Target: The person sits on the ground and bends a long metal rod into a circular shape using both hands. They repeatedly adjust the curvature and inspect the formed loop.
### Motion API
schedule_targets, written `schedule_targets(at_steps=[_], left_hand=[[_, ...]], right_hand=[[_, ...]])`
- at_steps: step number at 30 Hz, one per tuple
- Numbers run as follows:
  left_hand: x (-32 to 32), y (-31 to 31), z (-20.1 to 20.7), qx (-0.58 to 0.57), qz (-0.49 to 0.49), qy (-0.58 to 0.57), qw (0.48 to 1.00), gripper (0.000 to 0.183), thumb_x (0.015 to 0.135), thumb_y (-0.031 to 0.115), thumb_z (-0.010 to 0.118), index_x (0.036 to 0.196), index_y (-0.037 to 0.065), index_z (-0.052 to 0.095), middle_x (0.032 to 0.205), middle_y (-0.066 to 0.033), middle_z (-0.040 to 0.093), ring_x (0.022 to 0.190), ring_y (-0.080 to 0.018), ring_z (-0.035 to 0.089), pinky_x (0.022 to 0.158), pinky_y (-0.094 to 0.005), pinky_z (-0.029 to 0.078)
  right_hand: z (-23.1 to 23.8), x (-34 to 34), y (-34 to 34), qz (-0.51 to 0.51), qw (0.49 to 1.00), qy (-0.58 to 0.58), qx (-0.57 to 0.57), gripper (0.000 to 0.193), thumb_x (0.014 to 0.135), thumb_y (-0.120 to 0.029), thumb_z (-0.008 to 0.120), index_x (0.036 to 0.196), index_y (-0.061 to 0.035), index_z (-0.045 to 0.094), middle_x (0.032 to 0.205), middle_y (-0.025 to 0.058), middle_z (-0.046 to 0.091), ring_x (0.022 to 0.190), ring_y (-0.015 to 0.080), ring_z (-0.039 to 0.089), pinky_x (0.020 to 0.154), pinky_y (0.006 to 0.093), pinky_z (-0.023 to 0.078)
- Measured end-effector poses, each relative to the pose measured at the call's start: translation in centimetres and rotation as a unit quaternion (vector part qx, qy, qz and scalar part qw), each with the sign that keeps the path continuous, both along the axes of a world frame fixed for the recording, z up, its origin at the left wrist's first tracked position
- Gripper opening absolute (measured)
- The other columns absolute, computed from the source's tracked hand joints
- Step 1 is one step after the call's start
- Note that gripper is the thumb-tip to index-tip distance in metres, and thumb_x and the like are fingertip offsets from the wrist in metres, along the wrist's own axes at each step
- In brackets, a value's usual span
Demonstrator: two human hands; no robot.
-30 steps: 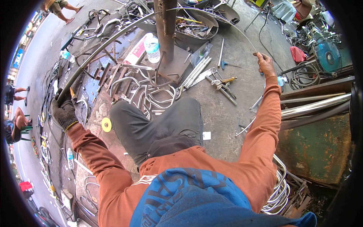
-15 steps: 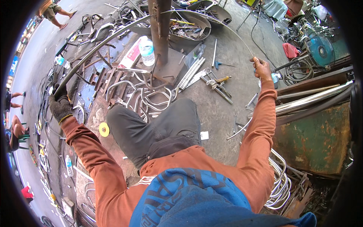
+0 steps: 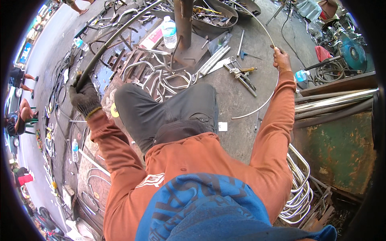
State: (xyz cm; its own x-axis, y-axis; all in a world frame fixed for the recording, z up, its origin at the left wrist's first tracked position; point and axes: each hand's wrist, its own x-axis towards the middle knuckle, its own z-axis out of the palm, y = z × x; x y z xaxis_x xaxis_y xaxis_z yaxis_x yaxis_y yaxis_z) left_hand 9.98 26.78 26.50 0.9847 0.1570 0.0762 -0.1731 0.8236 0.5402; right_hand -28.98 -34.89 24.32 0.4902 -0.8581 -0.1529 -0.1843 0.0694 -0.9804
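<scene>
A dark grey glove covers my left hand [image 3: 85,96], which is closed round the lower end of a long dark tube [image 3: 105,46]. That tube slants up past the top edge of the head view. Out to the right, my bare right hand [image 3: 282,60] pinches a thin curved metal rod [image 3: 259,24]. One part of the rod arcs up and leaves the picture at the top; its other end curves down to the floor side of my right forearm. Whether tube and rod join is out of view. Between my arms, bent shiny metal tubes [image 3: 177,82] lie in a heap beyond my knees.
A rusty post [image 3: 184,24] stands ahead with a water bottle [image 3: 169,34] beside its base. Straight tubes [image 3: 219,58] and a bar clamp [image 3: 241,76] lie right of it. A rusty green metal box [image 3: 333,148] and a bundle of bent tubes [image 3: 299,184] flank my right side.
Both hands have shifted, the left one nearer to me and inward, the right one slightly up. Tube and rod moved with them, so the middle of the arc is now out of view.
</scene>
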Motion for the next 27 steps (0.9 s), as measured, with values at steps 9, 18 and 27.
schedule_targets(at_steps=[9, 18, 27], left_hand=[[8.9, 0.8, 2.0, 0.583, 0.099, -0.114, 0.798, 0.022, 0.087, 0.006, 0.057, 0.104, -0.008, 0.056, 0.101, -0.0161, 0.063, 0.092, -0.0207, 0.061, 0.087, -0.03, 0.048], [16.5, 0.2, 2.2, 0.26, -0.043, -0.049, 0.963, 0.026, 0.09, 0.007, 0.043, 0.104, -0.013, 0.054, 0.106, -0.0237, 0.06, 0.1, -0.0333, 0.059, 0.093, -0.0461, 0.047], [9.4, 0.8, 1.1, -0.012, -0.113, -0.029, 0.993, 0.029, 0.091, 0.012, 0.038, 0.099, -0.014, 0.05, 0.103, -0.0297, 0.055, 0.1, -0.0427, 0.055, 0.094, -0.055, 0.044]], right_hand=[[2.9, -0.5, -0.8, -0.013, 0.999, 0.029, -0.018, 0.023, 0.091, -0.022, 0.054, 0.103, -0.0061, 0.065, 0.059, -0.006, 0.037, 0.04, 0.0016, 0.026, 0.034, 0.0202, 0.021], [2.4, -2.9, 1.8, -0.038, 0.999, 0.034, -0.005, 0.023, 0.092, -0.023, 0.053, 0.103, -0.0062, 0.065, 0.058, -0.0068, 0.036, 0.041, 0.0016, 0.028, 0.033, 0.0194, 0.024], [0.5, -2.8, 4.0, -0.034, 0.997, -0.021, 0.061, 0.023, 0.092, -0.024, 0.053, 0.106, -0.0099, 0.063, 0.06, -0.0069, 0.036, 0.041, 0.0012, 0.027, 0.035, 0.0195, 0.025]])
